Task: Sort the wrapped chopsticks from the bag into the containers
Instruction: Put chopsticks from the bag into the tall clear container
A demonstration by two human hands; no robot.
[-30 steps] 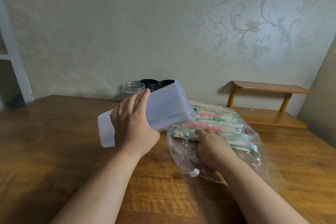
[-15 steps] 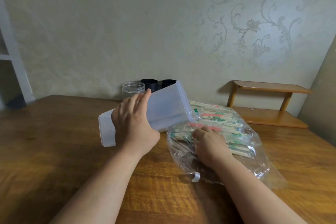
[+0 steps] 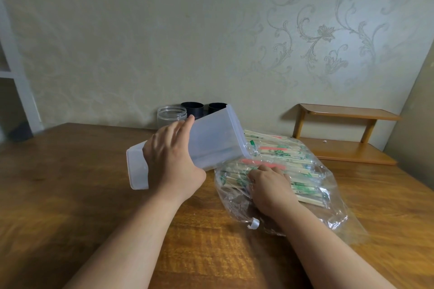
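My left hand (image 3: 170,159) grips a tall translucent white container (image 3: 211,141), tilted on its side with its open mouth against the bag. A clear plastic bag (image 3: 328,209) lies on the wooden table (image 3: 70,183), holding a pile of wrapped chopsticks (image 3: 288,157) with green and red print. Inside the bag's mouth, my right hand (image 3: 270,185) lies on the pile with its fingers curled over several chopsticks; the fingertips are hidden.
A clear round jar (image 3: 171,116) and two black cylindrical containers (image 3: 192,110) stand at the back by the wall. A small wooden two-tier shelf (image 3: 347,134) sits at the back right. A white shelf unit (image 3: 14,91) is at the far left.
My right hand has shifted slightly inside the bag over the chopsticks. The container in my left hand has barely moved.
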